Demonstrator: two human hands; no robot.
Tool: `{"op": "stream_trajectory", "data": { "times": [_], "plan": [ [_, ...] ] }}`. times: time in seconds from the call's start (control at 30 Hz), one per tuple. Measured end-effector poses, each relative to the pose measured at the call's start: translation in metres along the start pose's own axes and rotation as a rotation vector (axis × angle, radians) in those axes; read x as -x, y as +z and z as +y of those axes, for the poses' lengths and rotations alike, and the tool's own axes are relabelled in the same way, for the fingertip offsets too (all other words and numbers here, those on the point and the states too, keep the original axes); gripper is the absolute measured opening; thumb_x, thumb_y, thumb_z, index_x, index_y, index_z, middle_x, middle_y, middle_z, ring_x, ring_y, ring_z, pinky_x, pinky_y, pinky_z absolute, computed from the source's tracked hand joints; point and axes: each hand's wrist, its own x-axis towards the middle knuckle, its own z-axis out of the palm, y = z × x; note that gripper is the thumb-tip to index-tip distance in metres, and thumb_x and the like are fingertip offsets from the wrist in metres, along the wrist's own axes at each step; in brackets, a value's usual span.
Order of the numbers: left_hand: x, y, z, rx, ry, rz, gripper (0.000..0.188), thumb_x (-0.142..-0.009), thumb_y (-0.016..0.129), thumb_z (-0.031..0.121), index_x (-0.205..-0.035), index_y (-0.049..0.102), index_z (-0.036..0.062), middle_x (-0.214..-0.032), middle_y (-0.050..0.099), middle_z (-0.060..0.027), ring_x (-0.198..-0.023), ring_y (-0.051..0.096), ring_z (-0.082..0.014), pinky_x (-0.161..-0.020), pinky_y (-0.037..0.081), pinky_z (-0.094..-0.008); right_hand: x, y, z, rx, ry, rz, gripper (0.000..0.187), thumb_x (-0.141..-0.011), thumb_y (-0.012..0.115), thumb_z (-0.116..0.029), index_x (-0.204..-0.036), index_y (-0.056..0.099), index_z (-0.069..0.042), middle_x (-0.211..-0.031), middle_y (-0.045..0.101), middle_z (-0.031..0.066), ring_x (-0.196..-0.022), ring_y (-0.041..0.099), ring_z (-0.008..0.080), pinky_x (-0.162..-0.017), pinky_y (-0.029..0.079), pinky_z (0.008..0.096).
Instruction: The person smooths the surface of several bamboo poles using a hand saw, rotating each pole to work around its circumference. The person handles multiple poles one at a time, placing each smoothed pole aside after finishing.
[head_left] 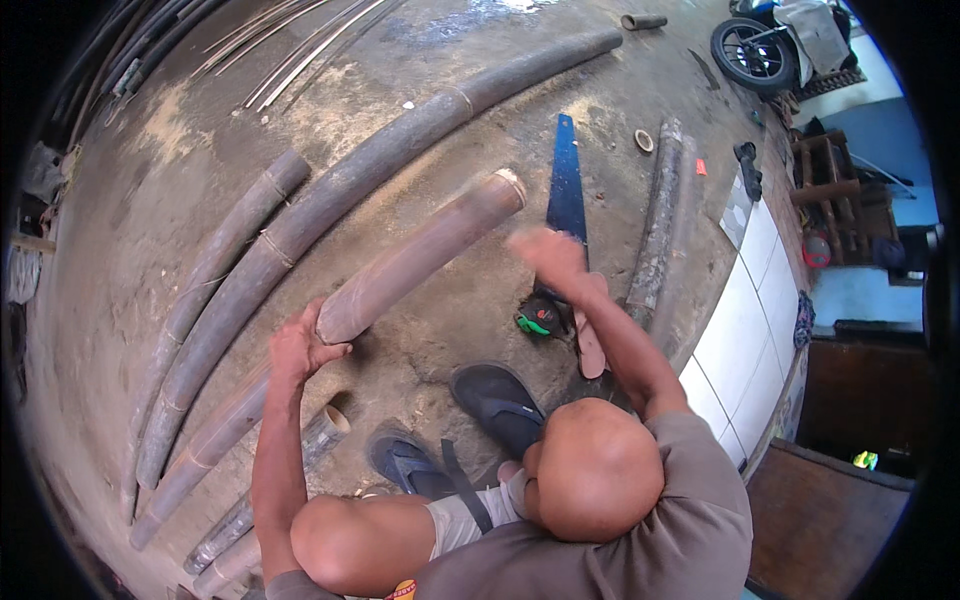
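My left hand [300, 343] is closed round the near end of a short, thick bamboo pole [425, 255], with the thumb on its underside. The pole slants up to the right to a pale cut end. A longer bamboo pole [215, 440] runs from behind my left wrist to the lower left; whether the two join is hidden. My right hand [548, 260] is smeared by motion, right of the pole's far end and over the lower part of a blue-bladed handsaw [566, 185]. A black and green tape measure [540, 314] lies below it, beside a flat pinkish piece [590, 345].
Long bamboo poles [400, 130] curve across the concrete floor on the left. Dark, mottled poles [658, 215] lie at right, beside white tiles [735, 330]. A bamboo ring [644, 140] lies beyond the saw. A motorbike wheel [752, 55] stands at far right. My sandalled feet [495, 400] are near.
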Motion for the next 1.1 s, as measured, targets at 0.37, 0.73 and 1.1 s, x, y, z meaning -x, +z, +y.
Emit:
{"op": "stream_trajectory", "data": {
  "times": [0.37, 0.73, 1.1],
  "plan": [
    [0.007, 0.005, 0.003, -0.04, 0.014, 0.016, 0.113, -0.055, 0.091, 0.068, -0.149, 0.057, 0.0158, -0.113, 0.072, -0.0222, -0.107, 0.071, -0.044, -0.089, 0.055, -0.0549, -0.009, -0.055, 0.014, -0.611, 0.566, -0.198, 0.046, -0.107, 0.052, -0.056, -0.121, 0.071, -0.017, -0.103, 0.074, 0.0204, -0.093, 0.076, 0.0356, -0.07, 0.061, 0.051],
    [0.026, 0.03, -0.007, -0.129, 0.027, 0.213, 0.107, -0.056, 0.093, 0.062, -0.147, 0.058, 0.0172, -0.121, 0.07, -0.0159, -0.112, 0.068, -0.0385, -0.095, 0.053, -0.0517, -0.018, -0.056, -0.034, -0.422, 0.431, -0.088, 0.063, -0.104, 0.054, -0.06, -0.111, 0.072, 0.0, -0.082, 0.071, 0.0275, -0.086, 0.074, 0.0439, -0.067, 0.056, 0.0586],
    [0.033, 0.032, -0.02, -0.18, 0.067, 0.231, 0.104, -0.055, 0.094, 0.05, -0.146, 0.057, 0.018, -0.119, 0.067, -0.0133, -0.111, 0.065, -0.0368, -0.095, 0.051, -0.0529, 0.004, -0.046, -0.025, -0.286, 0.285, -0.168, 0.064, -0.104, 0.051, -0.065, -0.101, 0.072, -0.004, -0.084, 0.073, 0.0286, -0.085, 0.074, 0.0469, -0.076, 0.056, 0.0591]
  ]
}}
